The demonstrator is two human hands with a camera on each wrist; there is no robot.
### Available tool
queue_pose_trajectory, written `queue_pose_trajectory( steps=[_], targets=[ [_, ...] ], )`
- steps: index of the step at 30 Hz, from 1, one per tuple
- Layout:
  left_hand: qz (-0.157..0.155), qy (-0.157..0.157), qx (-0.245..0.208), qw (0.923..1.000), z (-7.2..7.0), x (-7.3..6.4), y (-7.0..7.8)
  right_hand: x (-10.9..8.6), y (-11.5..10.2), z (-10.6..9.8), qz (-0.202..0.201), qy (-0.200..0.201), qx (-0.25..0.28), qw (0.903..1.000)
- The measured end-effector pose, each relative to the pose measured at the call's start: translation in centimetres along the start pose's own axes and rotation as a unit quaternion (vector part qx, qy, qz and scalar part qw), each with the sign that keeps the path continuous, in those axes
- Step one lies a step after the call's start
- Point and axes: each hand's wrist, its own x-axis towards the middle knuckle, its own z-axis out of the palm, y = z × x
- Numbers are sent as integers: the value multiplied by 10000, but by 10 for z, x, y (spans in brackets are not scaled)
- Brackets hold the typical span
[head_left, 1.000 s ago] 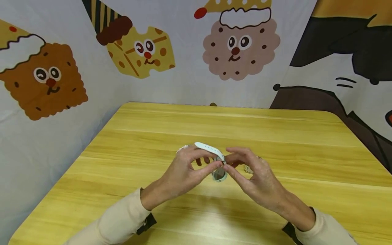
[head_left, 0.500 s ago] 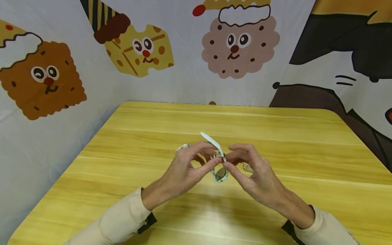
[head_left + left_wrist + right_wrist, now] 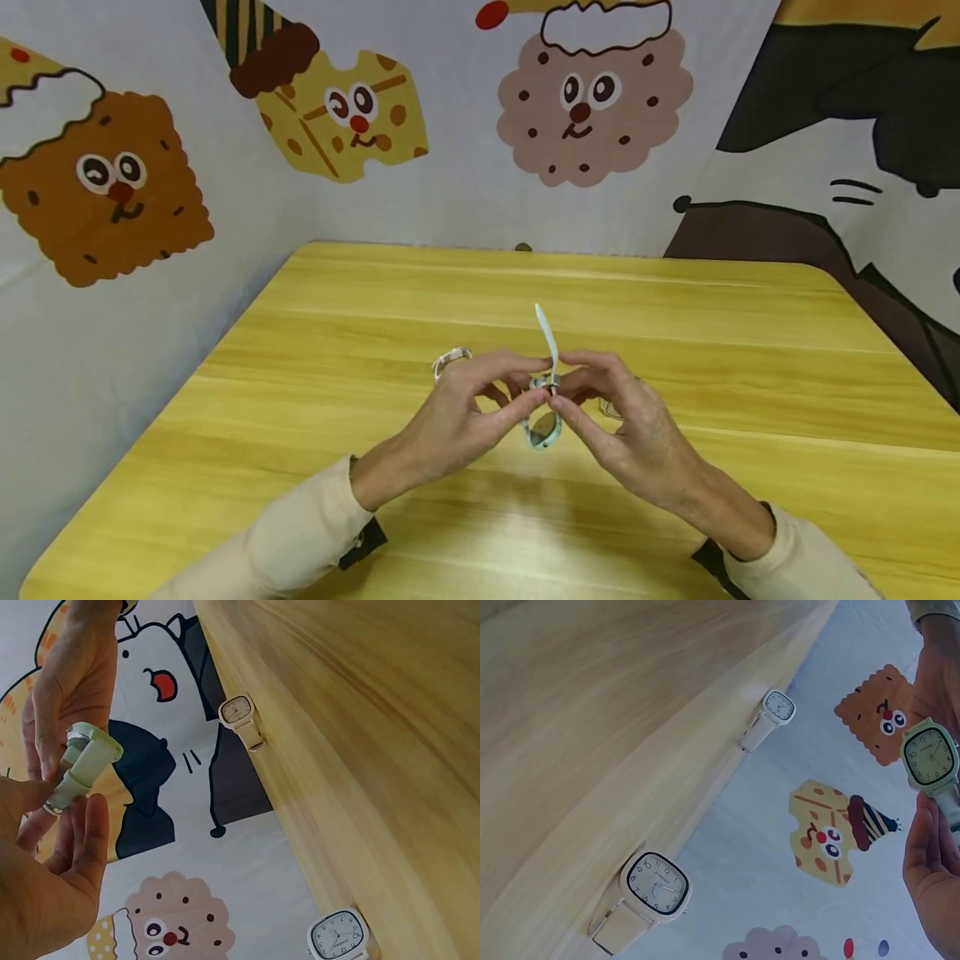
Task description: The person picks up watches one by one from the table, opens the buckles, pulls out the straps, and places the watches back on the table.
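**Pale green watch (image 3: 545,428) held up over the table (image 3: 360,300)**

Head view first, and here are both hands meeting over the middle of the table! The left hand (image 3: 465,408) pinches the watch's strap (image 3: 548,337) near its buckle between thumb and fingers; the right hand (image 3: 633,429) pinches from the other side, thumb tip just beside the left one. The strap's free end points up and away to the far side, and the case hangs below the fingertips. Far left on the tabletop sits a white watch (image 3: 453,357); on the right, a beige watch (image 3: 612,409) peeks out, partly hidden behind the right hand.

Over to the left wrist: the pale green watch shows its side and strap, caught between the two hands, while the other two rest well apart on the wood.

Now the right wrist, and there's the dial! Rounded square, dark-rimmed, numerals showing, fingers of the right hand just beneath the case.
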Motion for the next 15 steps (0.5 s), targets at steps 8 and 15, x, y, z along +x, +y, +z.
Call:
queue_pose_trajectory(
  steps=[8,15],
  targets=[
    [19,-49,-1,10000,1,0,-3,5,-6,-1,-116,-42,1,9999],
    [48,-112,-33,9999,2,-1,-5,1,3,-2,-445,-238,-330,9982]
  ],
)
